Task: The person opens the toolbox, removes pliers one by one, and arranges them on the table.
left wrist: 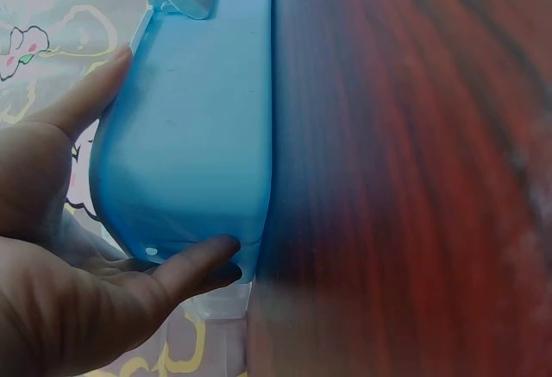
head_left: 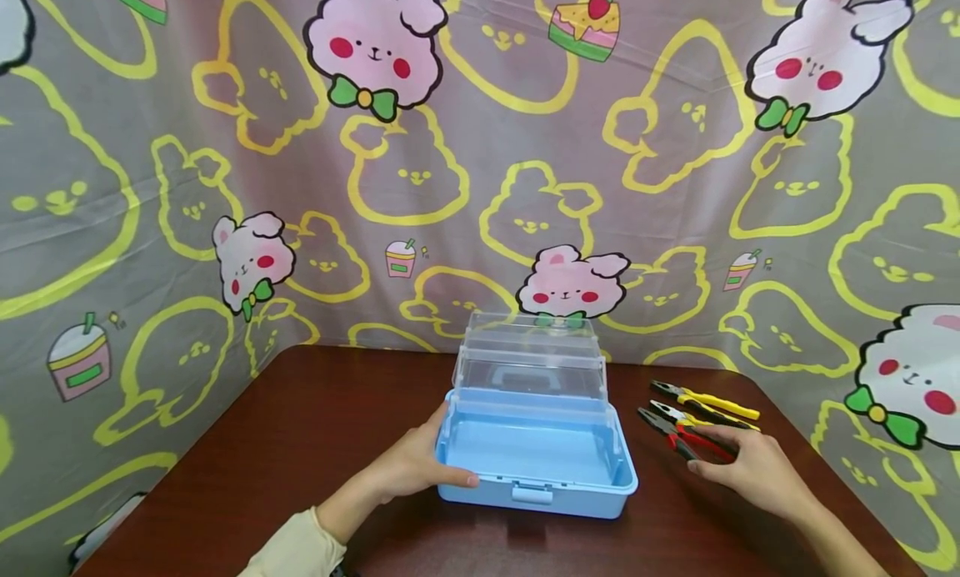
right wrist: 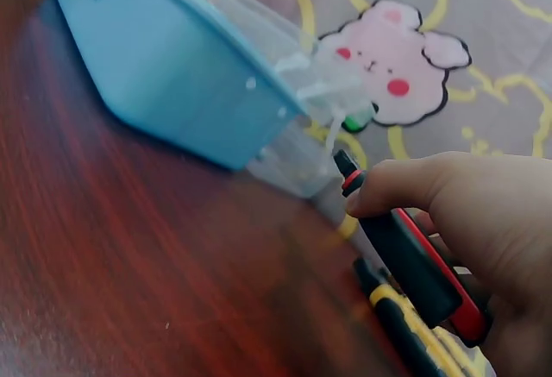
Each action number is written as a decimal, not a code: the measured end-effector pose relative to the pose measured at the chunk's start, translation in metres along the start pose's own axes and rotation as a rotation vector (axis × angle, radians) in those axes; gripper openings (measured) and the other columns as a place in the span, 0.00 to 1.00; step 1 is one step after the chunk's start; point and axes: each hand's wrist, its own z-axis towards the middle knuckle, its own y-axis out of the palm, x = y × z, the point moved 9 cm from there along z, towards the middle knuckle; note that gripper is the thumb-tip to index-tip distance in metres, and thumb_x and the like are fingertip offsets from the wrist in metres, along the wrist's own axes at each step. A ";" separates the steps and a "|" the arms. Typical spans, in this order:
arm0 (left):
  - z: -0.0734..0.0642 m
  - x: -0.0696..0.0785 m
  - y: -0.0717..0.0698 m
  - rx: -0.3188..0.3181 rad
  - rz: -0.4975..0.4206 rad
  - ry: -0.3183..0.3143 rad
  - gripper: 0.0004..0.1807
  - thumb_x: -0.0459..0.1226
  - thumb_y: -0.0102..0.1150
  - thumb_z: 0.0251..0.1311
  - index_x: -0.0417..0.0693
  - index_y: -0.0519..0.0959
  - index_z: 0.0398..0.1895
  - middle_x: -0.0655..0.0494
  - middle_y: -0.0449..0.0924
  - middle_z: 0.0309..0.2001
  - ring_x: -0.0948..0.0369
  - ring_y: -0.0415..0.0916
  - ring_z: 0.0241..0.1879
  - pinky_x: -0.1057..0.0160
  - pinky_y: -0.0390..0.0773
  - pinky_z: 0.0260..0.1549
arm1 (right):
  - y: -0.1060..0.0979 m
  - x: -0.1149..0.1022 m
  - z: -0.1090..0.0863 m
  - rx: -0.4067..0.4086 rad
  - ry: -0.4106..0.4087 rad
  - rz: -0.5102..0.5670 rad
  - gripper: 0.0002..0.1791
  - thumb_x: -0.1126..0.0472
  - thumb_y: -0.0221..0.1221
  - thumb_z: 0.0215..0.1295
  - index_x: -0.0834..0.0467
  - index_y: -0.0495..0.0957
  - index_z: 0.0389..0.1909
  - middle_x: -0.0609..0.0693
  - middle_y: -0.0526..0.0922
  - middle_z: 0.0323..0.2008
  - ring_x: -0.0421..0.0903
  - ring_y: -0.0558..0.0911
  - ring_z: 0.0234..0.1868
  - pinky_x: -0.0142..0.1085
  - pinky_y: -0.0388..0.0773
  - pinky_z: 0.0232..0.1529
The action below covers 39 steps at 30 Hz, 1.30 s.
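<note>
A light blue plastic toolbox (head_left: 536, 500) stands on the table, its clear lid (head_left: 528, 364) raised at the back and its inside bare. My left hand (head_left: 408, 464) grips its left end, thumb over the front rim; in the left wrist view the fingers (left wrist: 203, 269) lie along the end wall. To the right of the box, my right hand (head_left: 768, 469) holds the red-and-black handles of dark-jawed pliers (head_left: 662, 423). In the right wrist view, thumb and fingers pinch the pliers (right wrist: 410, 265); the palm hides part of them.
Two more pliers lie just behind the held pair: yellow-and-black pliers (head_left: 720, 404) at the back, and bright-jawed pliers (head_left: 666, 408) between. A brown wooden table (head_left: 315, 427) carries everything. Printed cloth (head_left: 420, 252) hangs behind and at both sides.
</note>
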 end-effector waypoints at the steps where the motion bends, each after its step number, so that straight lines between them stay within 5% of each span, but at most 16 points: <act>1: 0.000 0.000 0.000 0.000 0.000 -0.002 0.72 0.52 0.84 0.46 0.46 0.41 0.85 0.37 0.65 0.72 0.45 0.71 0.62 0.43 0.71 0.59 | 0.003 0.004 0.000 -0.013 0.008 -0.002 0.37 0.41 0.78 0.52 0.61 0.84 0.57 0.63 0.85 0.52 0.62 0.81 0.51 0.54 0.76 0.44; 17: 0.000 0.001 0.004 -0.019 -0.027 0.016 0.71 0.51 0.83 0.47 0.47 0.41 0.85 0.37 0.66 0.71 0.45 0.72 0.61 0.46 0.72 0.58 | 0.017 0.039 -0.002 -0.089 0.050 -0.020 0.41 0.38 0.76 0.52 0.62 0.83 0.59 0.66 0.83 0.54 0.67 0.80 0.53 0.57 0.76 0.43; 26: 0.001 0.003 0.001 -0.011 -0.024 0.034 0.70 0.50 0.83 0.47 0.48 0.42 0.85 0.38 0.66 0.71 0.45 0.72 0.60 0.44 0.72 0.58 | 0.024 0.034 -0.002 -0.163 -0.035 0.006 0.34 0.43 0.75 0.57 0.59 0.83 0.58 0.63 0.82 0.56 0.69 0.77 0.59 0.63 0.74 0.51; 39: 0.001 0.001 0.002 -0.015 -0.029 0.023 0.71 0.50 0.83 0.47 0.48 0.41 0.85 0.39 0.65 0.72 0.45 0.71 0.61 0.42 0.72 0.59 | 0.025 0.036 -0.004 -0.185 -0.028 0.033 0.35 0.42 0.74 0.58 0.59 0.81 0.60 0.61 0.82 0.57 0.67 0.78 0.59 0.62 0.73 0.52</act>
